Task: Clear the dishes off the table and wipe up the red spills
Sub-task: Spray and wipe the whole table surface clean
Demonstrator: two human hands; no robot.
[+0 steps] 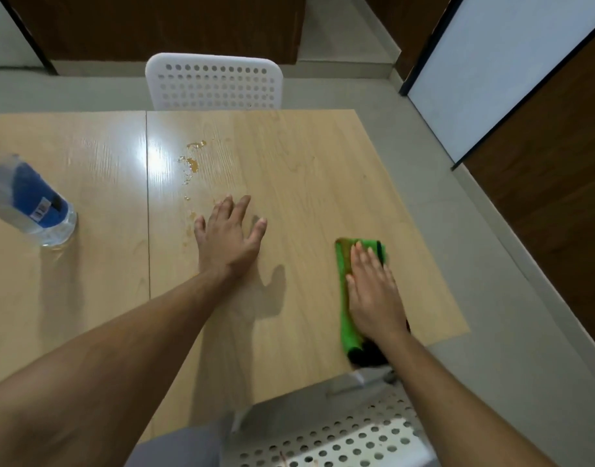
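- A white perforated metal chair seat (340, 436) is seen nearest, below the table edge.
- The light wood-grain laminate table (306, 183) is seen with a seam left of centre.
- The right hand (373, 291) is laid flat, fingers straight and together, on a folded green microfibre cloth (348, 298) near the table's right edge.
- The left hand (228, 237) is pressed flat on bare tabletop, fingers spread.
- Reddish-brown spill droplets (192, 163) are trailed beyond the left hand.
- A clear plastic bottle with blue label (33, 203) stands at far left.
- A white perforated chair back (215, 84) is set behind the table; grey floor and dark wood panels lie beyond.
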